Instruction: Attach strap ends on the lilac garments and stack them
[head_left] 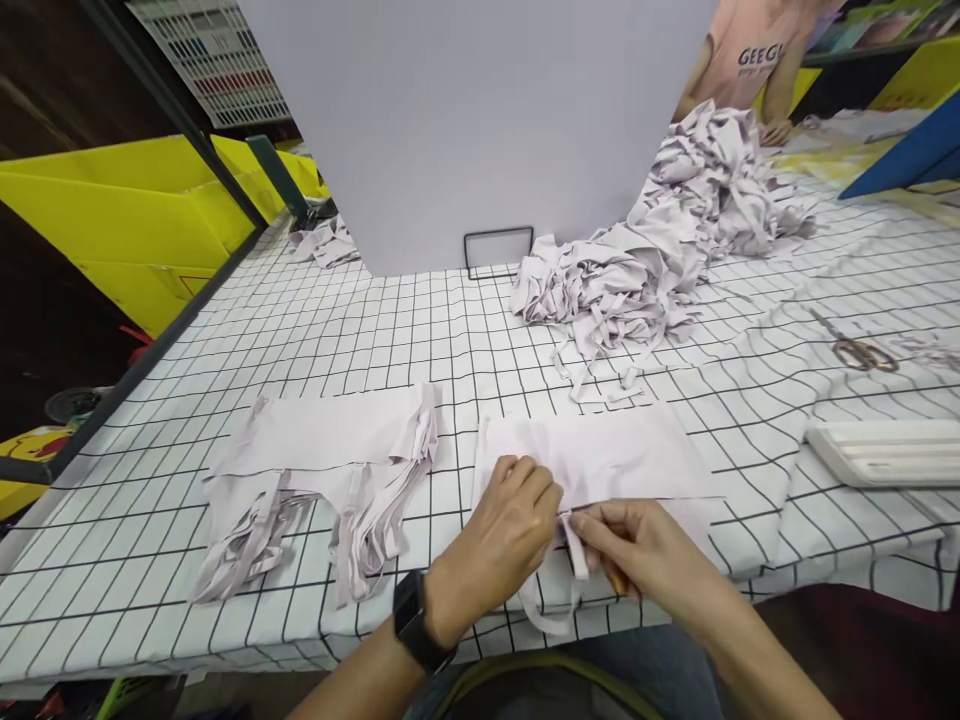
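A pale lilac garment (pixel 600 450) lies flat on the checked tablecloth (pixel 420 330) at the near edge. My left hand (pixel 502 540), with a black watch on its wrist, rests curled on the garment's lower hem and pinches it. Beside it my right hand (pixel 637 550) pinches a narrow lilac strap (pixel 576 548) that hangs from the same hem over the table edge. Both hands almost touch at the strap.
A stack of folded lilac garments (pixel 330 450) lies to the left. A big loose heap of the same pieces (pixel 660 240) sits behind. Scissors (pixel 862 352) and a white tray (pixel 885 450) are at right. A grey board (pixel 465 120) stands at the back; another person (pixel 750 50) beyond.
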